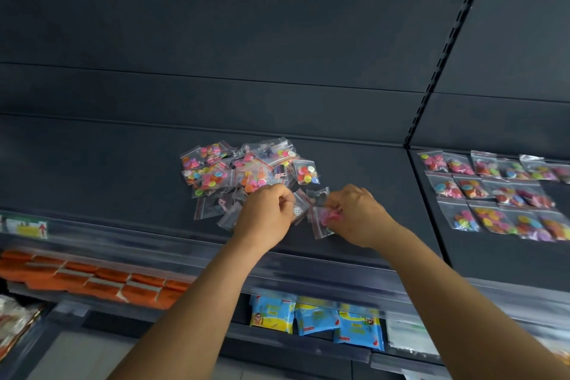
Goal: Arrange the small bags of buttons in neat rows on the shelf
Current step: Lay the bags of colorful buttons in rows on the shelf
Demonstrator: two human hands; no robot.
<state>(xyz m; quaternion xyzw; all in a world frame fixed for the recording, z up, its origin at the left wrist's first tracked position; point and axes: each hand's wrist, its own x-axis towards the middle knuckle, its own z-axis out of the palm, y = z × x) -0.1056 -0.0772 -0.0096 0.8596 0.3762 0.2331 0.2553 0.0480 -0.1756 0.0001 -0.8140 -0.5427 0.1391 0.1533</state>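
A loose heap of small clear bags of coloured buttons (pixel 246 168) lies on the dark shelf (pixel 123 170). At the heap's near edge my left hand (pixel 266 214) has its fingers curled and pinches a bag with a white button (pixel 298 210). Just to the right, my right hand (pixel 359 216) grips a bag of pink buttons (pixel 324 220). On the neighbouring shelf section to the right, several button bags (pixel 496 194) lie flat in three rows.
A slotted upright (pixel 444 49) divides the two shelf sections. A clear price rail (pixel 154 244) with a label (pixel 26 227) runs along the shelf's front edge. Below are orange packs (pixel 92 276) and blue-and-yellow packs (pixel 317 316).
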